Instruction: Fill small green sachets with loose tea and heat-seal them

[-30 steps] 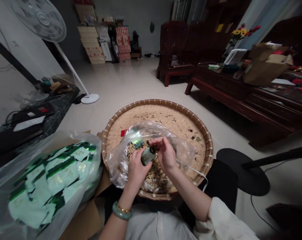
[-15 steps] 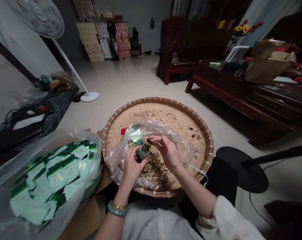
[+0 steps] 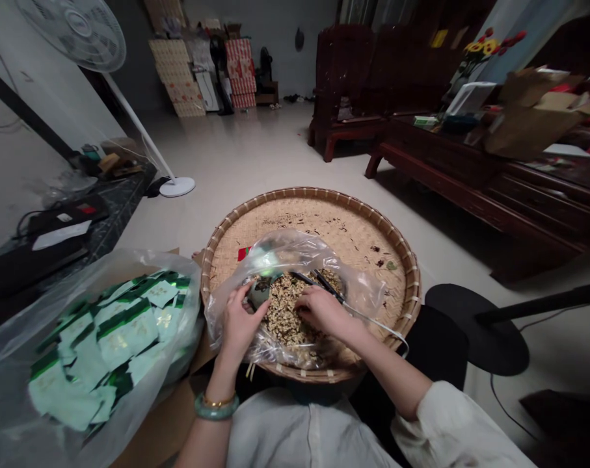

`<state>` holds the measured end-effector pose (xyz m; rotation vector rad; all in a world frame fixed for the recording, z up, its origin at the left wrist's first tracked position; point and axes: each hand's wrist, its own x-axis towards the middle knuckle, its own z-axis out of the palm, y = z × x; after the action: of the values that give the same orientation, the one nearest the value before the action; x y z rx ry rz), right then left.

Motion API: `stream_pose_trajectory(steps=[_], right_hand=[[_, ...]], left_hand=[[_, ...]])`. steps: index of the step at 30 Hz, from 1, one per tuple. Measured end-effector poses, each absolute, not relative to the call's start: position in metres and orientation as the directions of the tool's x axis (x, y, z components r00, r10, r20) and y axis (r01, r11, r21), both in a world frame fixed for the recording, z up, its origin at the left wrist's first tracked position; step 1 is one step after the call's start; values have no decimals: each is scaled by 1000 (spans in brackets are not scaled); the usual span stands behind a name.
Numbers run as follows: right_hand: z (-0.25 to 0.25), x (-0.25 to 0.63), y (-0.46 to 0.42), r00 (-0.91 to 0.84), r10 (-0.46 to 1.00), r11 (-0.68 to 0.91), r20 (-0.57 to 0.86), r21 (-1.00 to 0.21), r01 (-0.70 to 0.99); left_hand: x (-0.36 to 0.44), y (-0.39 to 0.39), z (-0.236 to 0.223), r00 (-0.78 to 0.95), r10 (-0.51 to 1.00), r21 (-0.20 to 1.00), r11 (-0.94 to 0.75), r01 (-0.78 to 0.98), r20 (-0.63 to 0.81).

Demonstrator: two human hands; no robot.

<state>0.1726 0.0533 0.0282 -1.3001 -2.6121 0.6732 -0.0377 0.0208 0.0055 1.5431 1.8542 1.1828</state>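
My left hand (image 3: 239, 320) holds a small pale green pouch (image 3: 259, 297) with its mouth open and dark bits showing at the top. Thumb and fingers grip its sides. My right hand (image 3: 324, 312) is bent down into a heap of chopped tan and brown dried pieces (image 3: 285, 300). Its fingers are curled together, and their tips are hidden against the heap. The heap lies in a clear plastic bag (image 3: 360, 286), spread open on a round woven bamboo tray (image 3: 395, 244). Behind my right hand lies a black tool (image 3: 328, 281) with a white cord (image 3: 380, 325).
Left of the tray, a large clear bag (image 3: 180, 260) holds several green pouches (image 3: 129, 331). A red packet (image 3: 243, 253) and dark scraps lie on the tray. A white fan (image 3: 177, 186) stands ahead left, a black round base (image 3: 477, 330) right, a dark wooden table (image 3: 451, 175) beyond.
My left hand has moved left with the pouch. My right hand has gone from beside the pouch's mouth down to the heap. The black tool now shows more clearly.
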Motion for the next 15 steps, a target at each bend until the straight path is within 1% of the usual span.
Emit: stream_pose_trajectory(steps=[4, 7, 9, 11, 15], right_hand=[[35, 187, 56, -578, 805, 471, -133, -448, 760], [38, 181, 62, -593, 799, 495, -99, -451, 743], [35, 166, 69, -589, 806, 511, -67, -425, 747], [29, 148, 78, -603, 791, 523, -105, -394, 756], [18, 120, 92, -668, 733, 581, -128, -395, 712]], left_hand=[[-42, 21, 5, -284, 946, 843, 20, 537, 159], [-42, 21, 5, -288, 945, 850, 20, 527, 156], [-42, 20, 5, -289, 944, 850, 19, 526, 157], [-41, 20, 5, -289, 944, 852, 15, 523, 161], [-42, 19, 5, -302, 936, 859, 2, 512, 178]])
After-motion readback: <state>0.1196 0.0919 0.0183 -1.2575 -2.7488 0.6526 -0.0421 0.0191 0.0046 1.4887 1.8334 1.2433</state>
